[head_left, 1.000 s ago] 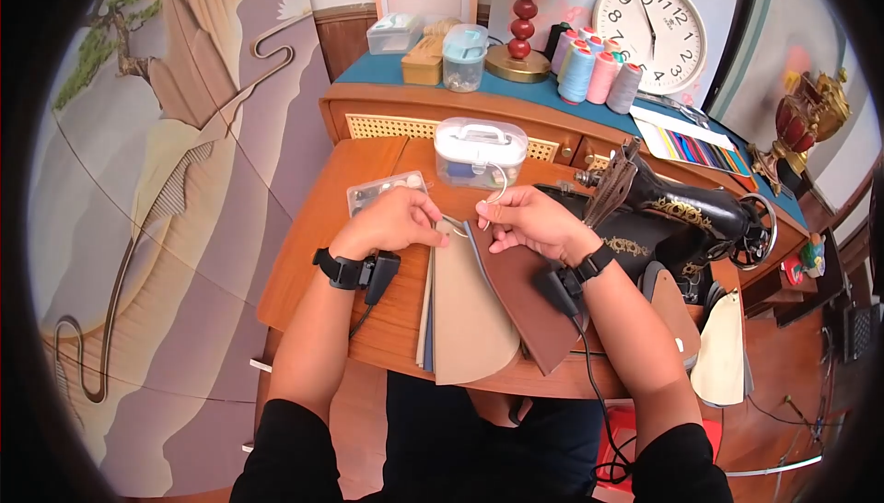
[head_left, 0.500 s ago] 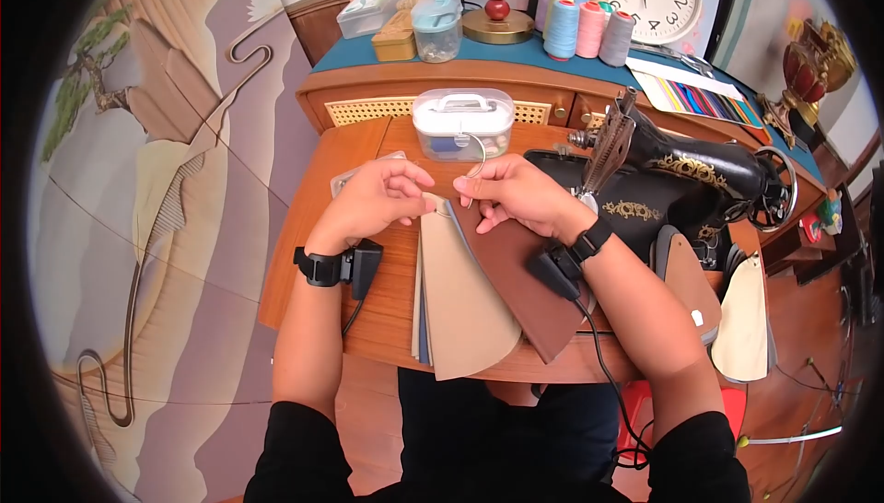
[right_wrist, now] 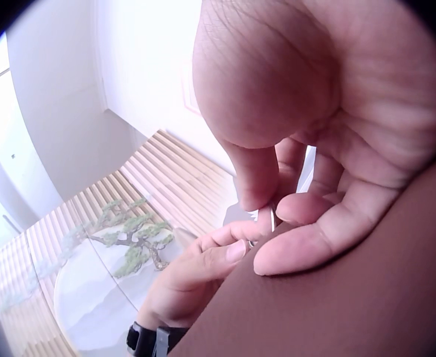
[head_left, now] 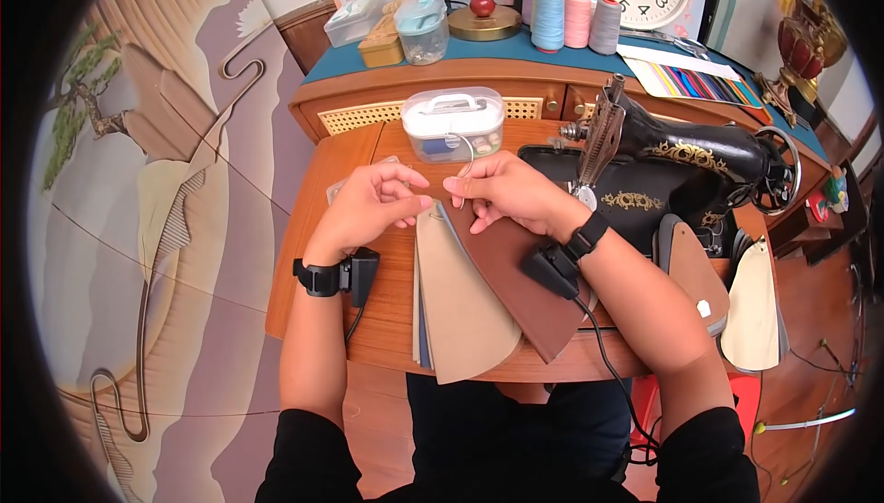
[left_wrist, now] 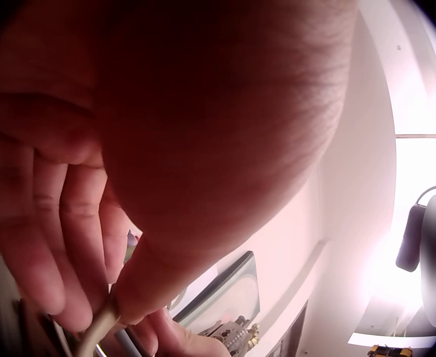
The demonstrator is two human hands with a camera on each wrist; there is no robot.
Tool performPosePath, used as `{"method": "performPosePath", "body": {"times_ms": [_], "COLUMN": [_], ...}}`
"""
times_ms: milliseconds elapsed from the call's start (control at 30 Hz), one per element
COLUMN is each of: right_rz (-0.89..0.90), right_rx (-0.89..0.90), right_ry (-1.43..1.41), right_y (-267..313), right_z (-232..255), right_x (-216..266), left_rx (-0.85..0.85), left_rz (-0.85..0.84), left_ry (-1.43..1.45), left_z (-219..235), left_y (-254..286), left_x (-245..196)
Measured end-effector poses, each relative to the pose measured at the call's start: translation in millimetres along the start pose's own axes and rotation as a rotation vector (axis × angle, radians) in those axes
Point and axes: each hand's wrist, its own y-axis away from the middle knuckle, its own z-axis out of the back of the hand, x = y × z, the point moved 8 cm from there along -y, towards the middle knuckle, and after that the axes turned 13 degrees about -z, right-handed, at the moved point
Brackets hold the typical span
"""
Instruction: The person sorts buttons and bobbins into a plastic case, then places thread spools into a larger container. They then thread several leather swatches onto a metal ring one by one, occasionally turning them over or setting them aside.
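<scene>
Near the table's middle, my left hand point(head_left: 376, 206) has its fingers curved, thumb and fingers pinching part of a thin pale ring point(left_wrist: 97, 329) in the left wrist view. Close beside it, my right hand point(head_left: 516, 192) pinches the same ring point(right_wrist: 273, 217) between thumb and fingers; an arc of it rises above that hand. Below the hands fan out long rounded swatches: a beige one point(head_left: 460, 309) on top of several others, and a brown one point(head_left: 520, 286) to the right. The fingers partly hide the swatches' narrow ends.
A clear lidded case point(head_left: 453, 125) stands behind the hands, with a small clear box point(head_left: 337, 190) partly behind the left one. At right are a black sewing machine point(head_left: 691, 157) and more swatches point(head_left: 692, 273). Thread spools point(head_left: 576, 19) stand on the back shelf.
The left hand's fingers have spread a little from their earlier closer pose. The brown swatch shows slightly farther from the beige one's lower end. The head view has shifted.
</scene>
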Motion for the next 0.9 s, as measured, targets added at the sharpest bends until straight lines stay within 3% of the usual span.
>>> {"method": "performPosePath", "body": {"times_ms": [500,700,900], "right_rz": [0.054,0.081,0.097], "right_rx": [-0.058,-0.053,0.024], "right_ry": [-0.049,-0.200,-0.266], "right_y": [5,3,4], "right_z": [-2,6,0], "right_x": [9,8,12], "left_rx": [-0.082,-0.126,0.032], "left_rz": [-0.065,0.012,0.037], "left_ry": [0.113,0.259,0.237], "left_z": [6,6,-5], "left_y": [-1,1,0], "left_x": [-6,5,17]}}
